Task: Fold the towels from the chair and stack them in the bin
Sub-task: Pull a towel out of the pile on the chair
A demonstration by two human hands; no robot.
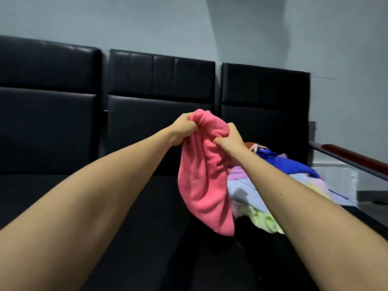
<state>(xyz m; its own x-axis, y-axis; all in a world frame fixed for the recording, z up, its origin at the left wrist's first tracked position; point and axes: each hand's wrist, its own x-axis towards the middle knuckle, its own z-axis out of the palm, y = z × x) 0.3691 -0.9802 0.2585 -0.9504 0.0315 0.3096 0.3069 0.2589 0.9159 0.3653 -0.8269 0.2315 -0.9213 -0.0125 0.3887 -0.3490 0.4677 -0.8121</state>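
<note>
A: Pink towel (pixel 205 181), only one lifted?
B: One. It hangs bunched and drooping in the air before the middle chair back. The left hand (pixel 183 129) and right hand (pixel 230 139) sit close together, fingers curled tight into its top edge.
A: Others?
B: A heap of towels (pixel 273 181) lies on the right seat: blue, lilac, pale blue, green. I can't count them exactly.
A: Room?
B: Three black padded chairs (pixel 161 80) against a grey wall (pixel 147 22).

Ahead of me: grey-blue wall (pixel 147 22), 1 dark shadow (pixel 247 28) on it. My right: brown wooden armrest (pixel 354 157) topping a grey metal rail (pixel 316 146).
</note>
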